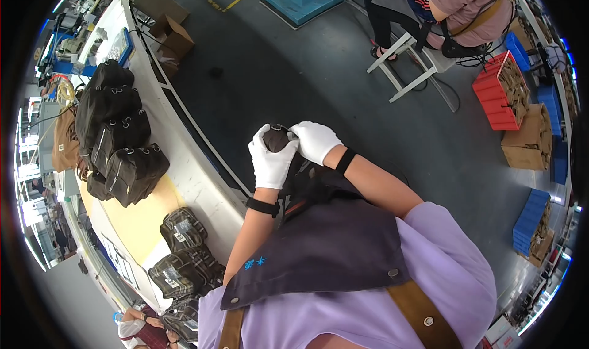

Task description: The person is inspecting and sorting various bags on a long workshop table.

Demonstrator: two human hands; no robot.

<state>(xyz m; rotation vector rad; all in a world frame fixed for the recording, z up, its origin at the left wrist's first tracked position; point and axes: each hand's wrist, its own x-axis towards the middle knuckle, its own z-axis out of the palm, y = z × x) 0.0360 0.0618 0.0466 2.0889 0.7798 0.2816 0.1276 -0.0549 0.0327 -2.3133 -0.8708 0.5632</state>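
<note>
My left hand [272,166], in a white glove, grips a small, rounded dark brown fabric pouch [276,139] in front of my apron [317,248]. A curved metal piece shows at the pouch's upper edge. From the other side, my right hand [317,142], also gloved in white, pinches the pouch's right edge with its fingertips. What lies under those fingertips is hidden. Both wrists wear black bands. Dark material hangs just below my hands, and I cannot tell what it belongs to.
To my left runs a long white table [195,165]. Black bags [133,169] with metal rings are stacked on it, with plaid bags [181,271] nearer me. Ahead, a person sits by a white stool [414,66]. A red crate [497,91] and a cardboard box [527,142] stand right.
</note>
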